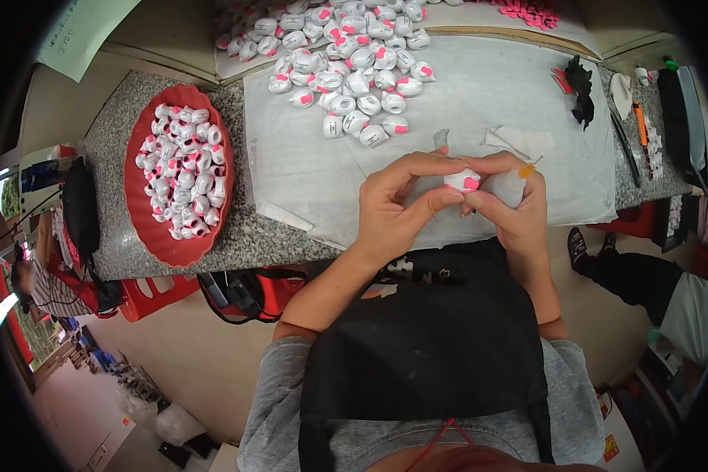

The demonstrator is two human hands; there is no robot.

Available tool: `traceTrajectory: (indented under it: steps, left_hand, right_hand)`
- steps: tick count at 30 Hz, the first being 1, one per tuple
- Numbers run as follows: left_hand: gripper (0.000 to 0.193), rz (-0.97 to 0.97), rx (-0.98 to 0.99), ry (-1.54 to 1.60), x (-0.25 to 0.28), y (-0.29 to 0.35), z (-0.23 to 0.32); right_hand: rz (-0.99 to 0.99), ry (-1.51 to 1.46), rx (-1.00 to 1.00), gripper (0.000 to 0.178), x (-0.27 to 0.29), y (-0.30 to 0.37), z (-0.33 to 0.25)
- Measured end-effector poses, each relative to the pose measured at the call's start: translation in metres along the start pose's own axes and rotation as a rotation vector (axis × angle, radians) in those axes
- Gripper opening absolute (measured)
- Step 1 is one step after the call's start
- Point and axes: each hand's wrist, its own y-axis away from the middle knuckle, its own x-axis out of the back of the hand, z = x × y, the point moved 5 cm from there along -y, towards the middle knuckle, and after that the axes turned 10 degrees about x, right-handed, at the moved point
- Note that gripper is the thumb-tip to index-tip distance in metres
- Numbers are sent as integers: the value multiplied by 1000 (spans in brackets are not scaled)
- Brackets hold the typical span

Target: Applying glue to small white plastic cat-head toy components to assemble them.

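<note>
In front of my chest, a small white hollow piece with a pink bow-shaped part (470, 183) is pinched between my two hands. The thumb and fingers of my left hand (389, 208) close on its left side. My right hand (521, 224) touches its right side with the fingertips. Tucked in that same hand is a small translucent bottle (507, 188) with an orange tip and a thin needle, pointing up and right. Both hands are just above the near edge of the white sheet (307, 177). The underside of the piece is hidden by my fingers.
A heap of similar white pieces (346, 59) covers the sheet's far side. A red scalloped tray (136, 206) full of them stands at left. Pink parts (531, 12) lie far right, with a black crumpled item (580, 90) and an orange-handled tool (640, 124) nearer. Another person's legs (629, 275) show right.
</note>
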Motion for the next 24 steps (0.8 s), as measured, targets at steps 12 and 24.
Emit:
traceTrajectory:
  steps: [12, 24]
  left_hand:
    - [24, 554, -381, -298, 81, 33, 88]
    - [29, 87, -348, -1390, 15, -18, 36]
  right_hand:
    - [76, 58, 81, 40, 28, -5, -9]
    - [96, -95, 153, 33, 29, -3, -10]
